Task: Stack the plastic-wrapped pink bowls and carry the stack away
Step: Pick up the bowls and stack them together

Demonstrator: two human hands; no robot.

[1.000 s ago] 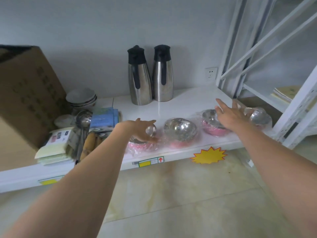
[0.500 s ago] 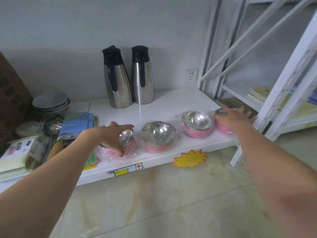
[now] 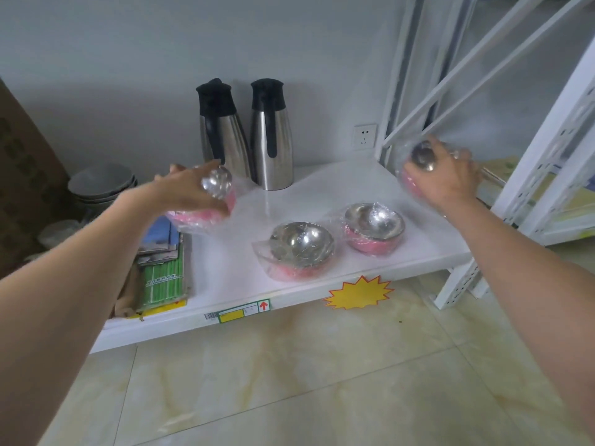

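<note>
— Where are the pink bowls?

— Two sit in their plastic on the white shelf point(image 3: 322, 188), near its front edge: the front bowl point(image 3: 301, 249) and the right bowl point(image 3: 373, 227), just beside each other. The other two are held above the shelf.

— Who holds which?

— The left hand point(image 3: 190, 193) is closed around the left bowl point(image 3: 206, 209), tilted, steel inside showing. The right hand point(image 3: 441, 180) grips the far bowl point(image 3: 418, 170) up by the white rack point(image 3: 528, 175).

— And behind?

— Two steel jugs point(image 3: 244, 136) stand at the wall, grey dishes point(image 3: 101, 183) stacked to the left, and packets point(image 3: 164, 272) lie below the left arm.
</note>
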